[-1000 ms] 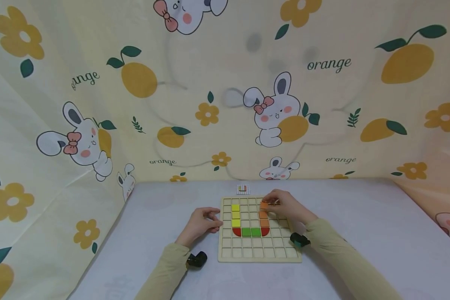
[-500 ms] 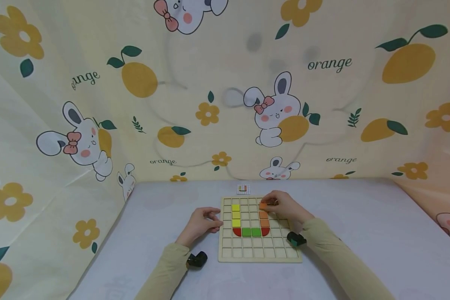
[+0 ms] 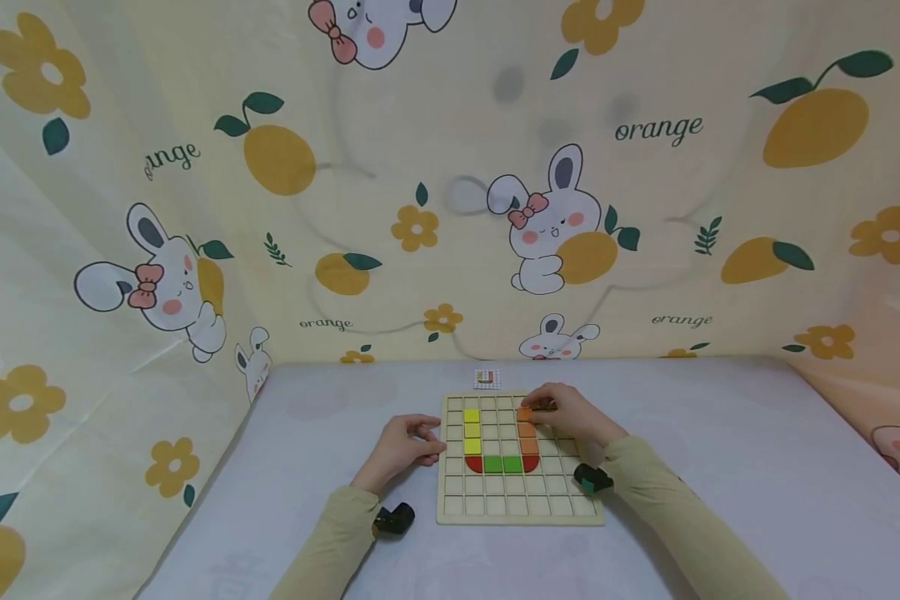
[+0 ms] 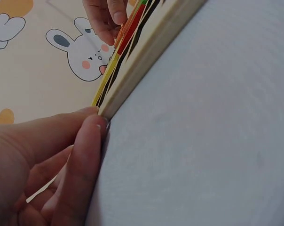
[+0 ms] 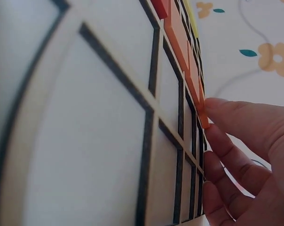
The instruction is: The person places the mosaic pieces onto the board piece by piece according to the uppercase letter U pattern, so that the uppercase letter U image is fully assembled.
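On the table lies a light wooden grid board (image 3: 515,505) with coloured tiles forming a U. My left hand (image 3: 405,442) touches the board's left edge, thumb and index fingertips apart along it. My right hand (image 3: 570,412) pinches an orange tile (image 3: 524,414) between thumb and index finger, at the top of the right column. Below it sit more orange tiles (image 3: 527,437). Yellow tiles (image 3: 472,431) make the left column. Green tiles (image 3: 502,464) lie between two rounded red tiles (image 3: 473,464). In the right wrist view, the held orange tile (image 5: 205,118) is partly covered by my thumb.
Behind the board lies a small card (image 3: 486,379) with a U pattern on a grid. The table (image 3: 307,392) is covered in pale cloth, and a printed curtain (image 3: 450,183) with rabbits and fruit hangs behind it. Black devices (image 3: 394,519) sit at both wrists.
My right hand has shifted slightly left, carrying the orange tile towards the line of the right column. My left hand has stayed at the board's edge.
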Motion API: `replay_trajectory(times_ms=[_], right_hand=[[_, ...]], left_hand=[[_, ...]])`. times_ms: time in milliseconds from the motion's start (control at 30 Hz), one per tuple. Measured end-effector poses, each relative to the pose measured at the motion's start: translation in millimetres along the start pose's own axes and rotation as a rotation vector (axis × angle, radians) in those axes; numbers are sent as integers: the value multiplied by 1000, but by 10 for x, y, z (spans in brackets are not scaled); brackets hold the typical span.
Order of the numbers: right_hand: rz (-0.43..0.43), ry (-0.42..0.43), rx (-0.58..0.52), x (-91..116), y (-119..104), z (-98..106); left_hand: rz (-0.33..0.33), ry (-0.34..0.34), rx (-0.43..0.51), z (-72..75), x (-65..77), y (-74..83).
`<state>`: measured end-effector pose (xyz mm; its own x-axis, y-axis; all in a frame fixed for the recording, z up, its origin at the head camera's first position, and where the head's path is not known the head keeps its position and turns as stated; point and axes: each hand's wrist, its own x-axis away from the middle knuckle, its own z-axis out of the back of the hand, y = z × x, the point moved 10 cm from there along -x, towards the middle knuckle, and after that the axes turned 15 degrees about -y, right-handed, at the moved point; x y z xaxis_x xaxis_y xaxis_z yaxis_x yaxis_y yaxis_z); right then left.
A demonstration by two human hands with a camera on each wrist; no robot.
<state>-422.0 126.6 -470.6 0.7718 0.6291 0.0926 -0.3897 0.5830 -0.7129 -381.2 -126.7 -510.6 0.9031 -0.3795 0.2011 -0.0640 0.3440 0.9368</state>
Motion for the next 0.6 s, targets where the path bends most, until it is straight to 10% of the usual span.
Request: replay_trajectory(times_ms=[600], right_hand=[[-53,62,-79,161,142,137]], left_hand=[[-21,-4,-4,-13,-32,10]])
